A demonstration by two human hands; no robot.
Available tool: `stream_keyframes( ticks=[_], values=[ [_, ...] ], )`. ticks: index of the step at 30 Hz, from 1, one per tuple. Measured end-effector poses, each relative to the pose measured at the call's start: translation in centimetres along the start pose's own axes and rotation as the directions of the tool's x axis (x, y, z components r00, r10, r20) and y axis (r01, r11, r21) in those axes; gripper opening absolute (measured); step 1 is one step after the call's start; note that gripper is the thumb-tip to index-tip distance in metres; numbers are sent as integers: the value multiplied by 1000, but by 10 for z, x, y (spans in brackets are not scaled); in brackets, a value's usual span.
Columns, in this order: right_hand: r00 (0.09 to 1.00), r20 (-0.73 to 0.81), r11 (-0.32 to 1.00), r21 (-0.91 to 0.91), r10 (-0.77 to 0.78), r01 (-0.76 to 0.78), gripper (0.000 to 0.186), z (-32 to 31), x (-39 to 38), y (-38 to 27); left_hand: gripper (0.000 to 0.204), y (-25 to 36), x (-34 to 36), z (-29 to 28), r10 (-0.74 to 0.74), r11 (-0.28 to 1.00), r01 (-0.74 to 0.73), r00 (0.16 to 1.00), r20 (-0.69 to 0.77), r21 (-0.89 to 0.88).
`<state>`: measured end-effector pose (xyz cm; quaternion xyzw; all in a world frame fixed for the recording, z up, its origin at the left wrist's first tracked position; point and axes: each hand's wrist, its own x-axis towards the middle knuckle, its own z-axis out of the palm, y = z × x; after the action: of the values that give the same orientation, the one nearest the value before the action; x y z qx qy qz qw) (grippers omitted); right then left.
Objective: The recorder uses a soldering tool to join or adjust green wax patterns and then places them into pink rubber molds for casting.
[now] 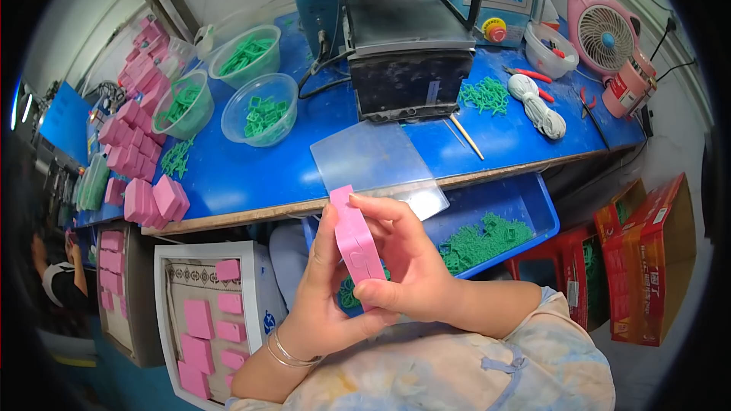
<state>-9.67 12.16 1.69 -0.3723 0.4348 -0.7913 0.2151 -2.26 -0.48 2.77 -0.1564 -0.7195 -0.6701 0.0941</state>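
My left hand [324, 297] and my right hand [407, 274] both grip a narrow pink block [354, 237] with seams on its side, held upright in front of me. Below and behind my hands is a blue tray [544, 224] holding green granules and small green pieces [483, 243]. A translucent plastic sheet [365, 160] lies on the blue bench edge [213, 198] above them.
A press [407, 68] stands centre-back. Tubs of green pieces [259, 110], pink block piles [137, 144], pliers [533, 76], cord [537, 110] and a fan [605, 38] surround it. A framed board [160, 320], cardboard boxes [643, 259] and another person [61, 281] flank me.
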Motion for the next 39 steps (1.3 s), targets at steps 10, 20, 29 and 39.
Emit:
stream_keyframes(
  ticks=[10,20,29,39],
  values=[
    [970,-150,925,358,194,-130,54,-11,9,-14,98,14,7,15,-274,897,172,939,-207,-407],
    [972,-195,974,211,129,-86,60,-33,20,-20,35,17,26,-28,-246,966,195,896,-369,-169],
    [862,22,278,-942,-507,187,50,-61,48,6,18,-9,66,-49,257,618,113,907,-335,778],
    [862,327,192,-886,-388,422,33,-54,71,-5,28,-11,77,-44,-105,962,204,887,-449,179]
  ],
)
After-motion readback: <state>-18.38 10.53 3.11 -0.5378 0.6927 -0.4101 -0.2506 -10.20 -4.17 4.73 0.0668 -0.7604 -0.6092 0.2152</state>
